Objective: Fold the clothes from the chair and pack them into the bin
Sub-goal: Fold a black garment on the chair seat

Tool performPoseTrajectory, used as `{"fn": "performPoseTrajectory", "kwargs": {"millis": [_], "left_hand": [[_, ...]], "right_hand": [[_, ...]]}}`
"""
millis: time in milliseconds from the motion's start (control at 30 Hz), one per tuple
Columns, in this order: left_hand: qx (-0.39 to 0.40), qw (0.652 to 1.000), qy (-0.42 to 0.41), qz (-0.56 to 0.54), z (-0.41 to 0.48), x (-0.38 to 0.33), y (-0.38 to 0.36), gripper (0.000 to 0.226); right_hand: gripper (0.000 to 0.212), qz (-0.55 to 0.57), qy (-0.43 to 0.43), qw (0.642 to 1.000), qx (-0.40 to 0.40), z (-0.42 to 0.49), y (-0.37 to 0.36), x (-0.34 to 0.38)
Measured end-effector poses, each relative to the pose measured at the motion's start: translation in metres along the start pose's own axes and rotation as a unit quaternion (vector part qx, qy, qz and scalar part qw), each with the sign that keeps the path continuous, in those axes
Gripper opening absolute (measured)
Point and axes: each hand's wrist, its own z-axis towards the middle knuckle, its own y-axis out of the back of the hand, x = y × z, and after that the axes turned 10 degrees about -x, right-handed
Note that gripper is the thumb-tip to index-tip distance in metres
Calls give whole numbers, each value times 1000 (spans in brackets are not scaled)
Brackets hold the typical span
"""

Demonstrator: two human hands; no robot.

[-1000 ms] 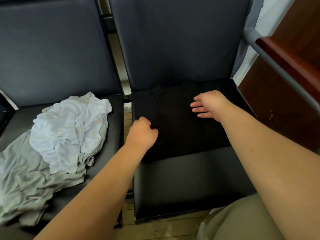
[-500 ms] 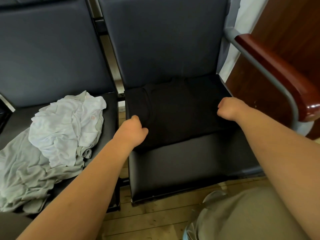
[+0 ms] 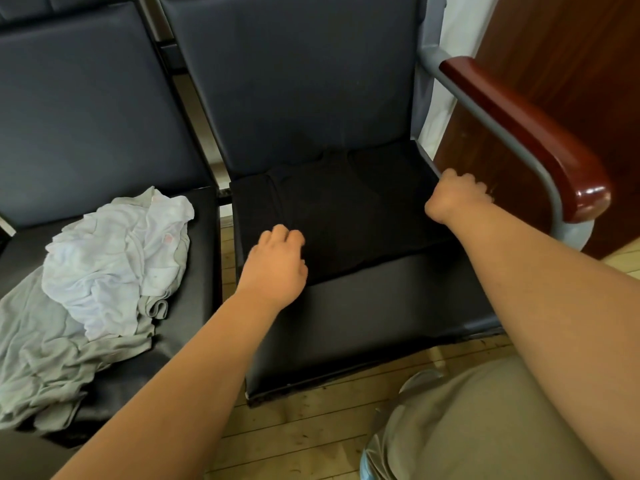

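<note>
A folded black garment [image 3: 346, 209] lies flat on the seat of the right-hand dark chair [image 3: 363, 317]. My left hand [image 3: 277, 261] has its fingers curled on the garment's near left edge. My right hand [image 3: 453, 197] grips the garment's right edge beside the chair's side. A crumpled white garment [image 3: 114, 261] sits on top of a pale grey-green garment [image 3: 38, 358] on the left chair's seat. The rim of a bin [image 3: 415, 379] shows at the bottom right, mostly hidden by an olive cloth [image 3: 478, 427] lying over it.
A wooden armrest [image 3: 526, 133] on a grey metal frame juts out at the right of the chair. A dark wooden panel [image 3: 571, 46] stands behind it. Bare wooden floor [image 3: 311, 427] shows in front of the chairs.
My right hand went from lying flat on the black garment to gripping its right edge. My left hand shifted slightly along the near left edge. The view moved right and down.
</note>
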Motion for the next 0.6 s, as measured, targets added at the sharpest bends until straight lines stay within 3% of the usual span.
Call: {"fn": "performPoseTrajectory", "kwargs": {"millis": [67, 167, 233, 333, 400, 600], "left_hand": [[43, 998, -5, -35, -3, -7, -3, 43], [65, 997, 5, -44, -10, -7, -10, 44], [57, 997, 10, -55, -15, -4, -14, 43], [50, 996, 13, -72, -19, 0, -16, 43], [60, 995, 11, -76, -23, 2, -14, 42], [139, 985, -33, -93, -41, 8, 6, 41]], "right_hand": [[69, -14, -6, 999, -39, -4, 2, 5], [62, -1, 55, 997, -55, -9, 2, 17], [45, 38, 115, 993, 1, -16, 0, 28], [22, 14, 201, 966, 164, -35, -9, 34], [24, -13, 196, 955, 224, -44, -12, 34], [44, -84, 128, 944, 293, -69, -1, 37]]}}
